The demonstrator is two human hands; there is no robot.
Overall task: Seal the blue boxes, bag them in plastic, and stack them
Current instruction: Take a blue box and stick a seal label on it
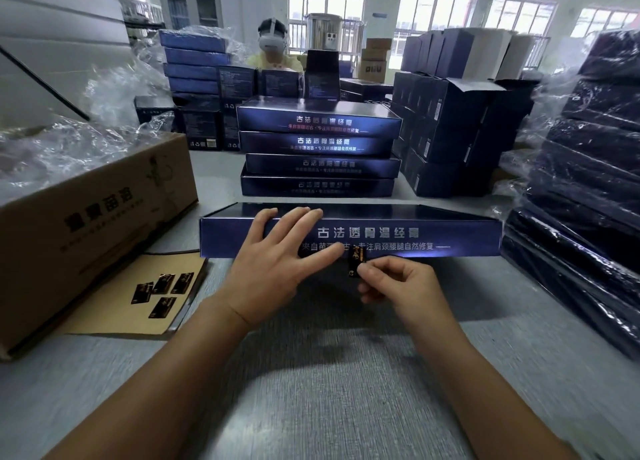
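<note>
On the counter, front and centre: blue box lying flat, its printed long side facing the person
Left hand: fingers straight and spread, laid over the box's top edge left of its middle, thumb on the front face
Right hand: thumb and forefinger pinch a black seal sticker, just below the box's lower edge
Sticker: upright, top end overlapping the box's front, beside the left thumb
Behind: stack of blue boxes, four high
Left: brown sheet carrying four more stickers, beside a cardboard carton
</note>
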